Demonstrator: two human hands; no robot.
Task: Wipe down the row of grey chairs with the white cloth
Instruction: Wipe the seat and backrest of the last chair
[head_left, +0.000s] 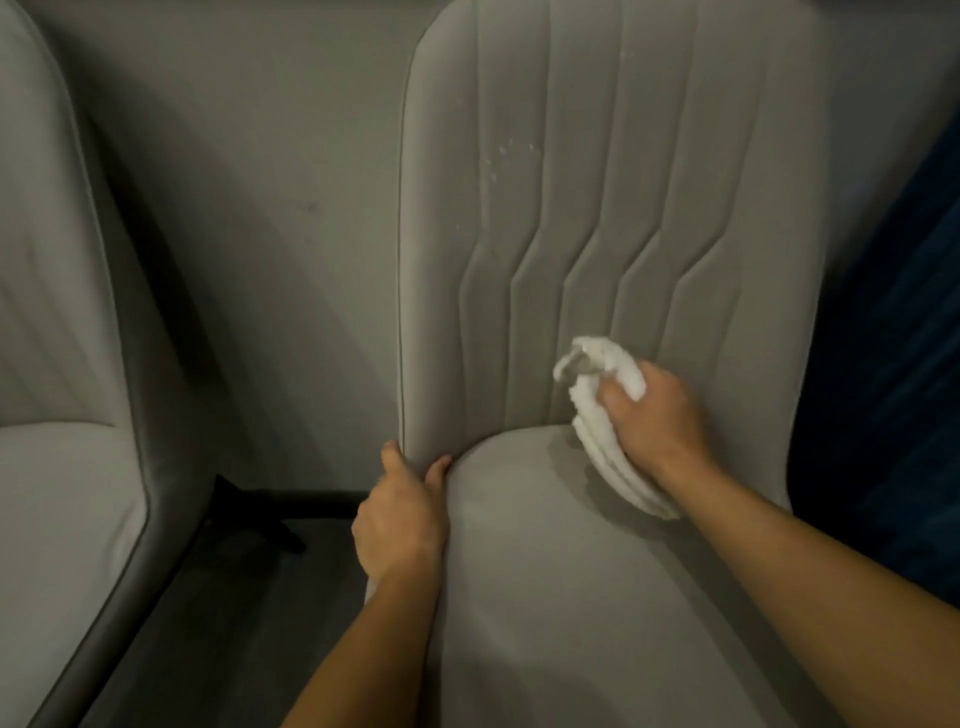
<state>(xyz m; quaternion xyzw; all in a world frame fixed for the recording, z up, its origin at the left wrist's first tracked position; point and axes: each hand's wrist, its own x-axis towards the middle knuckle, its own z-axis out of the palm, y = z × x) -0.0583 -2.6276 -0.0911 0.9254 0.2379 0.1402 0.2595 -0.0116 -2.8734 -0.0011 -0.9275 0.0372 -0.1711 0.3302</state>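
Note:
A grey upholstered chair with stitched vertical channels fills the middle and right of the head view. My right hand grips a bunched white cloth low on the backrest, just above where it meets the seat. My left hand holds the chair's left edge at the joint of backrest and seat, thumb on the front and fingers curled round the side. Small pale specks dot the upper backrest.
A second grey chair stands at the left, with a gap of dark floor between the two. A grey wall runs behind. A black chair leg shows on the floor. Dark blue fabric lies at the right edge.

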